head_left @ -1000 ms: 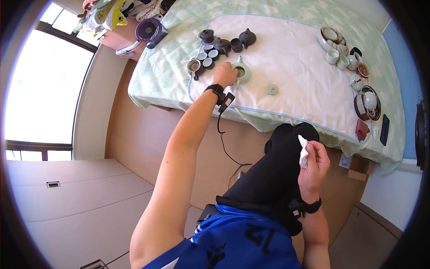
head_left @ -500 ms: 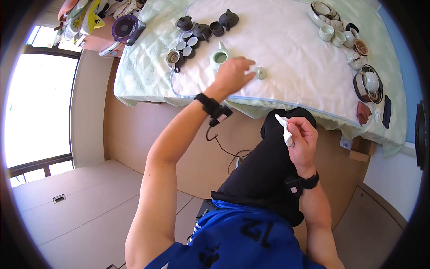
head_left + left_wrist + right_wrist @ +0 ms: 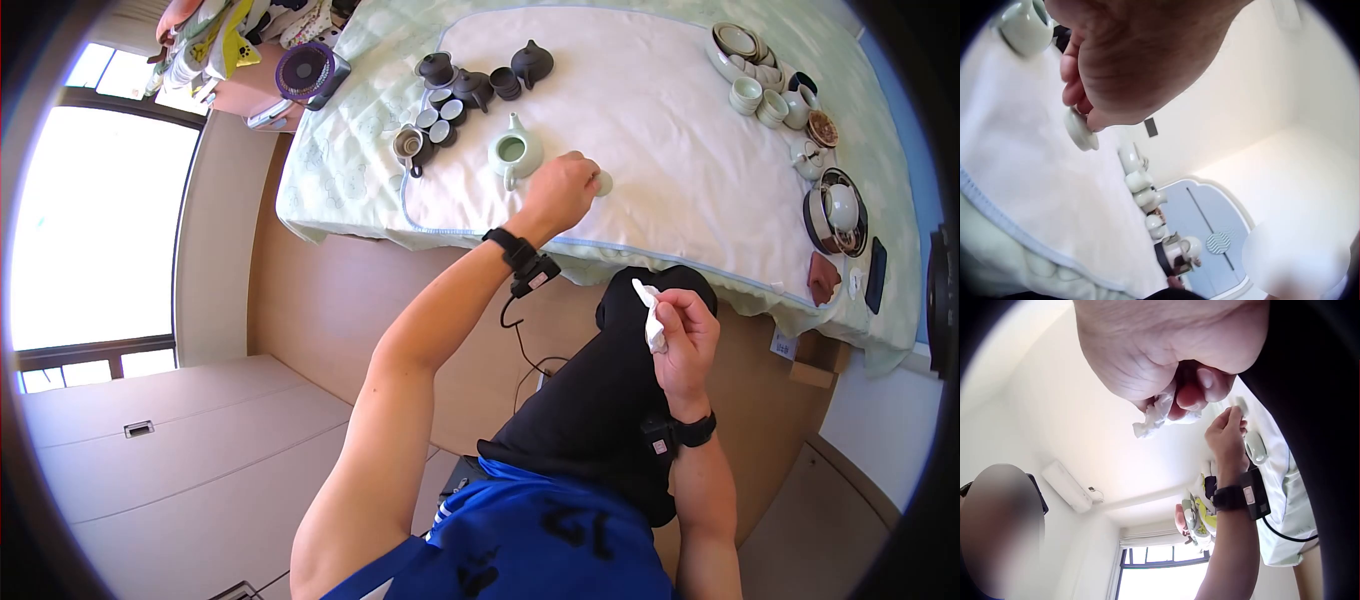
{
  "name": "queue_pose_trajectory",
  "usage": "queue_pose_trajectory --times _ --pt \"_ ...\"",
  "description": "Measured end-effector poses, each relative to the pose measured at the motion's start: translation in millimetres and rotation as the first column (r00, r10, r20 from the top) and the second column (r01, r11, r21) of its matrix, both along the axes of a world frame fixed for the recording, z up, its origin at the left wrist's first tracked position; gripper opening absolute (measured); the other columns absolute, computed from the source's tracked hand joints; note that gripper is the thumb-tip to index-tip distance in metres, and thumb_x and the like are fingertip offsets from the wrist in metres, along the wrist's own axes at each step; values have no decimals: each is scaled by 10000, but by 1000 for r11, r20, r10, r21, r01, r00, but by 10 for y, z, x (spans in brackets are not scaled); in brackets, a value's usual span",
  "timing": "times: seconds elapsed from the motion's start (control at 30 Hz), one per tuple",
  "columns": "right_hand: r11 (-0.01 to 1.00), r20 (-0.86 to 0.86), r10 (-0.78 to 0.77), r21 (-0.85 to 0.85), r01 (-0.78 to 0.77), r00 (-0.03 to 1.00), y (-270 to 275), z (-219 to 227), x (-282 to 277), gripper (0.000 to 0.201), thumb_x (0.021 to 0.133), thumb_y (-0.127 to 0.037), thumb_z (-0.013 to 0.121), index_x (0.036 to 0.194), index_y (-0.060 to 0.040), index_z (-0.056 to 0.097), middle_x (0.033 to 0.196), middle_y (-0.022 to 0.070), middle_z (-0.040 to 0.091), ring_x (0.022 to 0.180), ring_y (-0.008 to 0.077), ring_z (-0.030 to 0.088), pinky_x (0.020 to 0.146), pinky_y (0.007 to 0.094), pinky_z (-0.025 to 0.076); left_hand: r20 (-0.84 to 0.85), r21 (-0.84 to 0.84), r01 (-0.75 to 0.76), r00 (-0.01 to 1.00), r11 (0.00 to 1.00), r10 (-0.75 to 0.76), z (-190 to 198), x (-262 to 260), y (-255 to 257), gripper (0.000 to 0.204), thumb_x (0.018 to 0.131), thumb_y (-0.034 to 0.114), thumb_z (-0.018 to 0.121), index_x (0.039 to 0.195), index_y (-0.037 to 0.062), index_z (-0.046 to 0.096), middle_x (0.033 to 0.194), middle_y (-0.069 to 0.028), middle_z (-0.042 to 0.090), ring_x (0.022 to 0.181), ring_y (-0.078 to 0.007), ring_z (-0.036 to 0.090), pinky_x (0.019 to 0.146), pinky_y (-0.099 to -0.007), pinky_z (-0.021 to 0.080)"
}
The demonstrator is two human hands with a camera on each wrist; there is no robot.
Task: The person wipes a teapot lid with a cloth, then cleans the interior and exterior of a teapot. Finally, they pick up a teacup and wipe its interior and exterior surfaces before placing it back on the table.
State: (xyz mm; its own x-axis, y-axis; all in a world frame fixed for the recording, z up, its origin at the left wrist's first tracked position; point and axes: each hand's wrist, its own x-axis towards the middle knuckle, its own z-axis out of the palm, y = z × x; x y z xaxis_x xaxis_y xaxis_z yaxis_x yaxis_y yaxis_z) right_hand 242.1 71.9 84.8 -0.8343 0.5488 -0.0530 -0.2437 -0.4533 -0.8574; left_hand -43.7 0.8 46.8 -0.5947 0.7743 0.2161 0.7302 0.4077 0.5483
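Note:
My left hand [image 3: 562, 190] is over the white cloth, its fingertips pinching the knob of a pale green teapot lid [image 3: 1080, 130]. In the head view the hand covers part of that lid. Just to the left stands the pale green teapot [image 3: 515, 152], uncovered, its spout toward the far side and its handle toward me. My right hand [image 3: 688, 335] is raised above my leg and grips a crumpled white tissue [image 3: 651, 318] between thumb and fingers. Part of the tissue also sticks out below the fingers in the right wrist view.
Dark teapots [image 3: 533, 62] and several small dark cups [image 3: 441, 131] stand left of the green teapot. Along the right side are pale cups [image 3: 745, 95], a round tray [image 3: 821, 222], a brown cloth [image 3: 823, 278] and a phone [image 3: 876, 275]. A cable [image 3: 522, 345] hangs from my left wrist.
My left hand has left the green teapot and moved right to the lid, which it now pinches. The right hand keeps its hold on the tissue, nearly still.

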Motion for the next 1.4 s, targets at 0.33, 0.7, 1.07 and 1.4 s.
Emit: queue_pose_trajectory --times 0.33,0.7,1.07,1.4 --pt "999 -12 -20 41 20 1000 -35 -34 -4 142 1034 -98 693 1116 18 689 869 -7 685 719 24 560 625 184 416 -54 225 -252 961 941 270 182 -693 -786 209 877 169 754 1005 3 761 1009 -184 738 929 -381 698 847 -433 545" --pt "999 28 13 39 -14 1000 -39 24 6 141 1037 -98 689 1121 15 687 872 -13 684 740 24 570 646 183 431 -40 94 -290 955 952 295 29 -792 -747 210 914 196 725 1039 31 758 856 -214 736 798 -407 711 737 -469 548" --pt "997 34 19 78 -21 999 -47 1 26 148 1036 -101 692 1129 15 687 893 5 706 749 29 587 660 183 444 -73 84 -296 951 952 302 -10 -750 -698 230 909 214 736 1060 46 784 917 -195 765 844 -376 742 782 -430 570" --pt "994 53 24 101 -29 998 -46 -13 44 132 1035 -93 690 1113 15 689 877 -13 688 767 24 586 688 184 456 -38 88 -535 841 840 540 43 -554 -785 520 846 323 810 1226 4 655 960 -205 729 886 -344 711 818 -444 556"
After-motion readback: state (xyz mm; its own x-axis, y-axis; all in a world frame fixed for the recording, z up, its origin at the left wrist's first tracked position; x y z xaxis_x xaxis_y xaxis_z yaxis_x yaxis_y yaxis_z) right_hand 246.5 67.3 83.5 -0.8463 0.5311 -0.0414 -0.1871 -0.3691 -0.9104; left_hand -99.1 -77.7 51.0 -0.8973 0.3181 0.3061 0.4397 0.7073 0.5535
